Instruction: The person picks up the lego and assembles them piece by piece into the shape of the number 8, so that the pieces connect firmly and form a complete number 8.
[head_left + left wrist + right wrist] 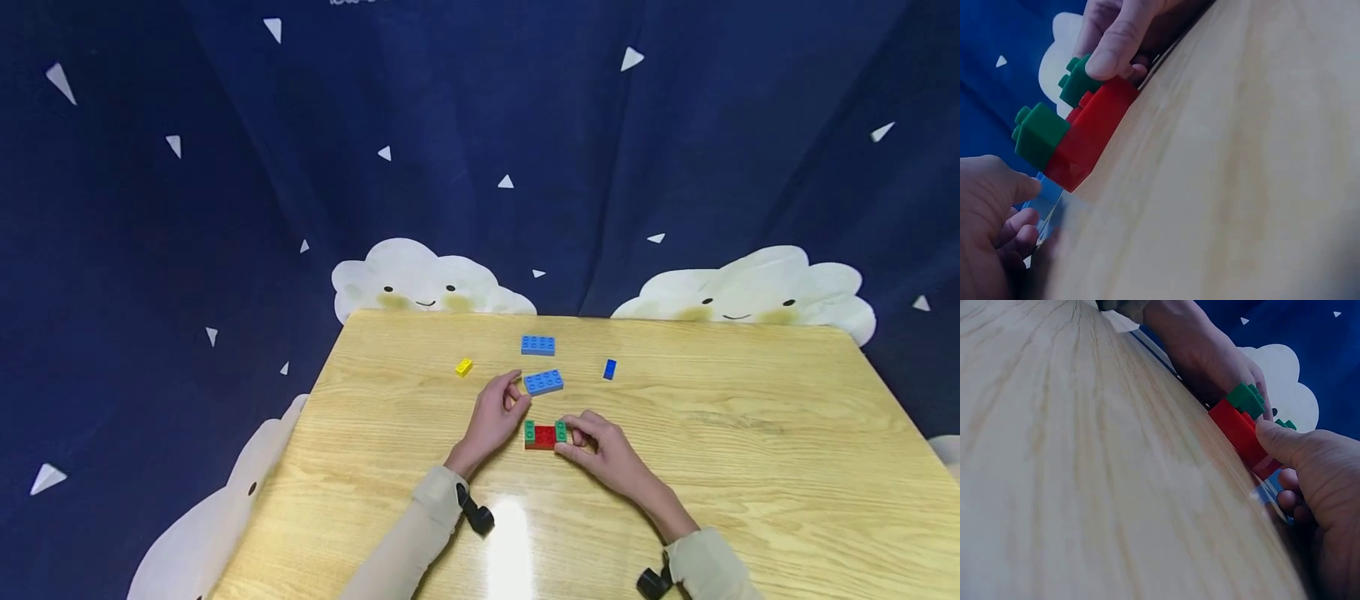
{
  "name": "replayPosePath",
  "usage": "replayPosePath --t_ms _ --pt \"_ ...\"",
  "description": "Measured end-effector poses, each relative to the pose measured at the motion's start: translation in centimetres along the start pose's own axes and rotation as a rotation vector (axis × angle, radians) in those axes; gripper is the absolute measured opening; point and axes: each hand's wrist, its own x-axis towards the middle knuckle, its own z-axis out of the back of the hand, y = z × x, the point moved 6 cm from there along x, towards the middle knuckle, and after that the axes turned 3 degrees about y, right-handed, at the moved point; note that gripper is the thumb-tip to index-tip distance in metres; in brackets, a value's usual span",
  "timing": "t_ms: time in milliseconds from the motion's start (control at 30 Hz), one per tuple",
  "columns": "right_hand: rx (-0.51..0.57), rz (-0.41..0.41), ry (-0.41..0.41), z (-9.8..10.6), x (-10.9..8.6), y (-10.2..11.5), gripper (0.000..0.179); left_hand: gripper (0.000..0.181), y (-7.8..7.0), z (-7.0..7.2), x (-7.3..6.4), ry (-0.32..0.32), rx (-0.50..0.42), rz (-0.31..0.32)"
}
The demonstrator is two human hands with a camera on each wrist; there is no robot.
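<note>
In the lower middle of the head view, a red rectangular plastic brick [545,438] sits on the pale wood-grain counter [787,467], a small green studded brick at each end: one at frame left [529,432], one at frame right [561,431]. I can see the right hand [611,454] pinching the frame-right end between thumb and fingers. The left hand [495,417] has its thumb and forefinger parted, right beside a light-blue eight-stud brick [543,382]; whether they touch, I can't tell. Above that lies another blue eight-stud brick [537,345], with a small yellow brick [464,367] to the left and a small dark-blue brick [610,369] to the right. A navy curtain [465,108] fills the upper frame.
</note>
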Motion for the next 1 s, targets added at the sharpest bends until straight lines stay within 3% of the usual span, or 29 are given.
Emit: replayPosePath --t_ms 300,667,1000 --pt "0.013 -0.005 0.004 -0.2 -0.1 0.1 0.035 0.050 0.1 -0.2 1.1 0.042 0.102 0.043" --pt "0.022 -0.023 0.019 -0.2 -0.1 0.1 0.038 0.043 0.3 -0.9 1.4 0.020 0.234 0.066" --pt "0.008 -0.021 0.021 0.0 -0.1 -0.1 0.037 0.033 -0.1 -0.7 1.4 0.049 0.216 0.067"
